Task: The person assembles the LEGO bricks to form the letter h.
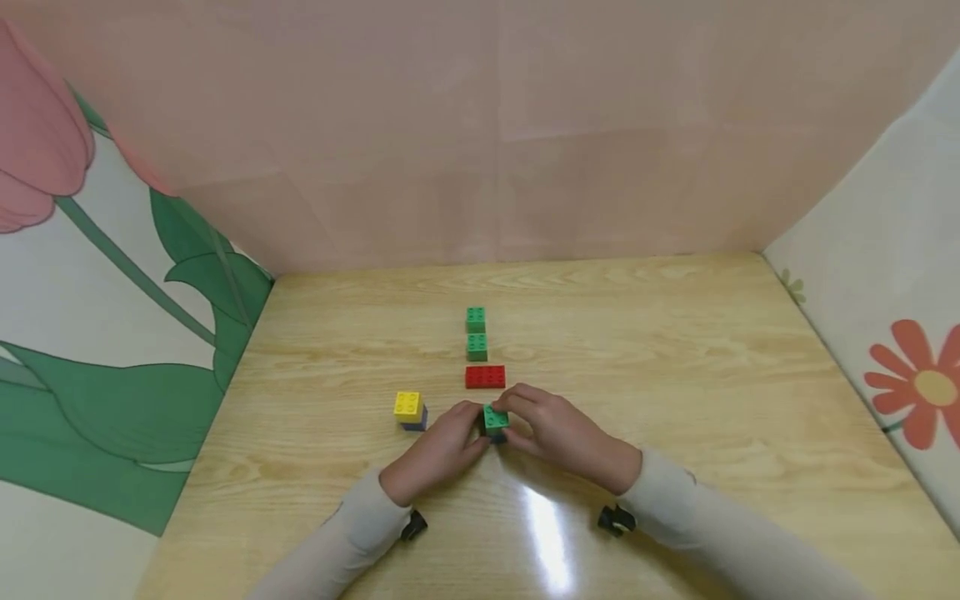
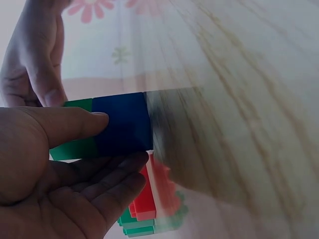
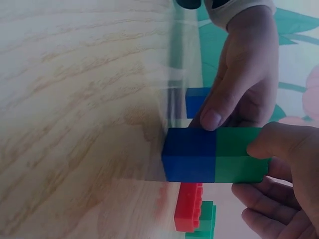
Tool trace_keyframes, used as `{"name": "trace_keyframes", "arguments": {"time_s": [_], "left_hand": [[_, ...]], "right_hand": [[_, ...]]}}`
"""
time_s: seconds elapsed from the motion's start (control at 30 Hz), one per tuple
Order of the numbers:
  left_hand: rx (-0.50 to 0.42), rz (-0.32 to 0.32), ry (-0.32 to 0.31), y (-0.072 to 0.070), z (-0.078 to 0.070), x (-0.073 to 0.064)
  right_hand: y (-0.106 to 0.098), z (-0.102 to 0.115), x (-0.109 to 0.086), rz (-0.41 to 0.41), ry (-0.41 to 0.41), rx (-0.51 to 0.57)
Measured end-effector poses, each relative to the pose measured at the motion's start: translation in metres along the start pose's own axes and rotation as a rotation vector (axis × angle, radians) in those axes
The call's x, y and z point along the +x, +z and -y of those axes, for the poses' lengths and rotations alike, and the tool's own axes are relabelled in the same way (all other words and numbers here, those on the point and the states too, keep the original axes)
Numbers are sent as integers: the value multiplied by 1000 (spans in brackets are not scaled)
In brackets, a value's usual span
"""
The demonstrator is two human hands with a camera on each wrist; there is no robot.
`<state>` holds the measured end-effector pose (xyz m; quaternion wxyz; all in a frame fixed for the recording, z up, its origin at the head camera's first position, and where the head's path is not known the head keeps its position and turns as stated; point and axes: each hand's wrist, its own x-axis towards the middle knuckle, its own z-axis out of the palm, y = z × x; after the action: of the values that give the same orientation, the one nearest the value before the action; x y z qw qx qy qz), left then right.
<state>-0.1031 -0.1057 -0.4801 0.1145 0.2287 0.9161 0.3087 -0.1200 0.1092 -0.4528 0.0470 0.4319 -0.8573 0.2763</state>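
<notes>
A green toy brick [image 1: 496,419] sits on top of a blue brick [image 2: 127,122], and the two form a small stack upright on the table. My left hand [image 1: 444,446] holds the stack from the left, its thumb tip on the blue brick near the seam. From the other side, my right hand [image 1: 564,433] pinches the green brick between thumb and fingers. No gap shows between the two bricks in the right wrist view. Just beyond the hands lies a red brick [image 1: 485,377], longer than the others.
Left of my left hand, a yellow brick [image 1: 408,404] stands on another blue brick [image 1: 417,423]. Two green bricks, one farther [image 1: 476,318] and one nearer [image 1: 477,347], line up behind the red one. Patterned cloth panels [image 1: 480,167] border the wooden table [image 1: 675,358].
</notes>
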Motion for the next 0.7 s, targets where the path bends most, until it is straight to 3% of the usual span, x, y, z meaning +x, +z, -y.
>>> {"name": "trace_keyframes", "arguments": {"time_s": [0.43,0.7], "left_hand": [[2,-26,3,1,-6,-2],[-13,-46,-25,-18,-17,-11]], "right_hand": [[0,4,-5,-25,7,-97],[-5,6,-3,-78,-23,-156]]}}
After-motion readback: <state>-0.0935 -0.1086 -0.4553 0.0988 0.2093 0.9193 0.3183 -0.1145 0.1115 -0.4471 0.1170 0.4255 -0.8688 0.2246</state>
